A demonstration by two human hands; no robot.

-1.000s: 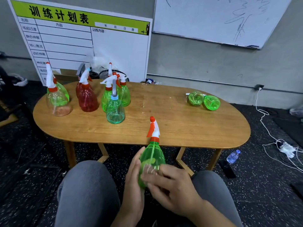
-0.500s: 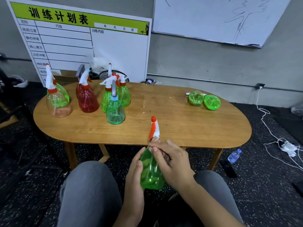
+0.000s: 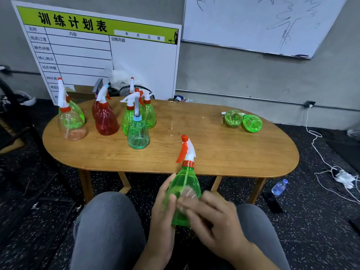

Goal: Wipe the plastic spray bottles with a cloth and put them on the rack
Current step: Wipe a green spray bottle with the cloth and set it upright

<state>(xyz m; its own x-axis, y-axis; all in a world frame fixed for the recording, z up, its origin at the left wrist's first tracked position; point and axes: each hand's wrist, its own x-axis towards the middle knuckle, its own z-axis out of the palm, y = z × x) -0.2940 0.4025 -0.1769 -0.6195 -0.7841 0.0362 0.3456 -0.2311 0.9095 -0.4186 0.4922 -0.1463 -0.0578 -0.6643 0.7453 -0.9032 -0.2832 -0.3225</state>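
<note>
Where the oval wooden table point(image 3: 214, 152) curves toward the seated person, its near edge runs just behind the held bottle; bare tabletop lies open between the standing cluster at left and two green bottles lying on their sides point(image 3: 242, 120) at far right.

Translucent green plastic spray bottle with orange-and-white trigger head point(image 3: 184, 189): held above the lap, between the grey-trousered knees point(image 3: 109, 227), off the table. Long axis near upright, top tilted slightly away; nozzle end up, trigger toward the left.

Left hand point(image 3: 163, 215): fingers wrapped round the bottle's left flank, gripping it. Right hand point(image 3: 212, 217): blurred, fingers laid across the bottle's lower body; cannot tell whether they curl round it or hold a cloth.

Cluster at left: clear bottle point(image 3: 71, 121), red bottle point(image 3: 106, 118), teal bottle point(image 3: 138, 133), more green ones behind, all upright.

Floor: dark speckled rubber point(image 3: 303, 230); small water bottle point(image 3: 279, 187) and white cables point(image 3: 331, 168) at right. Printed schedule board point(image 3: 101, 53) leans against grey wall; whiteboard point(image 3: 253, 22) beside it.
</note>
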